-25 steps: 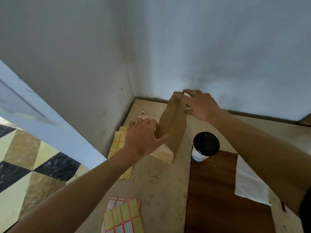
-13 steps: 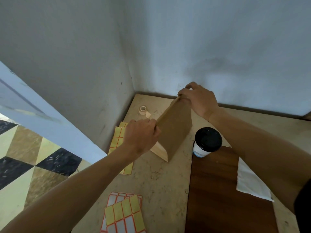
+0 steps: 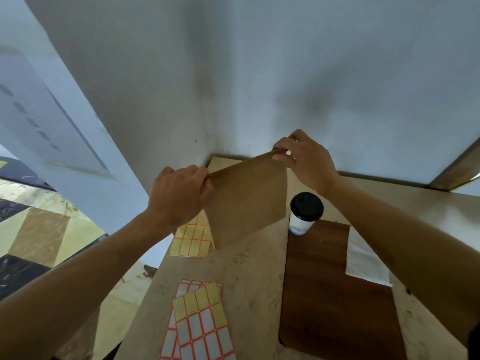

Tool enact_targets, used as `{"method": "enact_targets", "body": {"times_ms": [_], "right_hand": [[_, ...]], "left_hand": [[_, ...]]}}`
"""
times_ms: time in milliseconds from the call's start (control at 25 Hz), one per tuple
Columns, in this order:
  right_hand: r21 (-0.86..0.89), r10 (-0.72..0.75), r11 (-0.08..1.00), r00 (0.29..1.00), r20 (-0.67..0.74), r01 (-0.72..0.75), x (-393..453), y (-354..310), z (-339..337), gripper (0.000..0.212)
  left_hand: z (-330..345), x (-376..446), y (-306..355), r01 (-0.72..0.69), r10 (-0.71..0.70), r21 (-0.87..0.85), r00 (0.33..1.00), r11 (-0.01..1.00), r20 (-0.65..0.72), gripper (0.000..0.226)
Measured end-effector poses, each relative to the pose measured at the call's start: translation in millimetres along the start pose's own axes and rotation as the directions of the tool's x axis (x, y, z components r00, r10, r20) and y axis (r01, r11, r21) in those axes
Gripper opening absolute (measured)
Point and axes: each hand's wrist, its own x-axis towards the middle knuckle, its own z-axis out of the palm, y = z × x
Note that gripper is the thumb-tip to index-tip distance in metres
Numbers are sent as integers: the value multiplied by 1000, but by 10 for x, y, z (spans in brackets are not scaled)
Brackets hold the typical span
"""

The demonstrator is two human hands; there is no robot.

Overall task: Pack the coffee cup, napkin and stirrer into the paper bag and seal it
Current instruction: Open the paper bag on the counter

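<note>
A: Left hand [image 3: 179, 196] pinches one top corner of the paper bag [image 3: 244, 201], right hand [image 3: 306, 159] pinches the other; both closed on the rim, bag lifted, flat, mouth unopened.

B: Risks?

A: Likely tearing the rim if pulled apart too hard. The swinging bag could tip the coffee cup [image 3: 304, 214] just beside it on the bench [image 3: 249, 276].

B: Count?

A: One bag, one cup, one napkin [image 3: 363, 261] on the wooden board [image 3: 327, 289], three sticker sheets [image 3: 191, 240]. Stirrer: none visible.
</note>
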Motion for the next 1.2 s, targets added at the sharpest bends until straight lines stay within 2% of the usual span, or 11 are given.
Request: {"method": "enact_targets", "body": {"times_ms": [200, 360, 520, 680, 840, 1040, 1200], "right_hand": [[-15, 16, 1000, 1000, 27, -15, -808, -70, -403, 21], [-66, 138, 989, 989, 50, -135, -1622, 75, -645, 18], [-128, 249, 961, 969, 8, -245, -2367, 165, -824, 16], [-167, 329, 933, 944, 24, -320, -2918, 177, -854, 16], [-205, 369, 914, 927, 60, -350, -3217, 201, -784, 16], [-220, 346, 924, 930, 125, -314, -3312, 181, -719, 22], [-242, 396, 906, 897, 197, -347, -3297, 193, -752, 30]], "left_hand": [[-200, -305, 187, -69, 68, -89, 998, 994, -12, 43], [-125, -497, 700, -170, 176, -210, 984, 963, 9, 41], [60, -655, 1157, -242, 271, -329, 962, 913, 45, 45], [273, -804, 1467, -287, 329, -325, 941, 901, 81, 46], [466, -942, 1604, -304, 354, -303, 927, 903, 125, 49], [563, -1090, 1610, -278, 354, -330, 915, 902, 196, 54], [551, -1096, 1622, -264, 360, -353, 902, 898, 240, 48]]}}
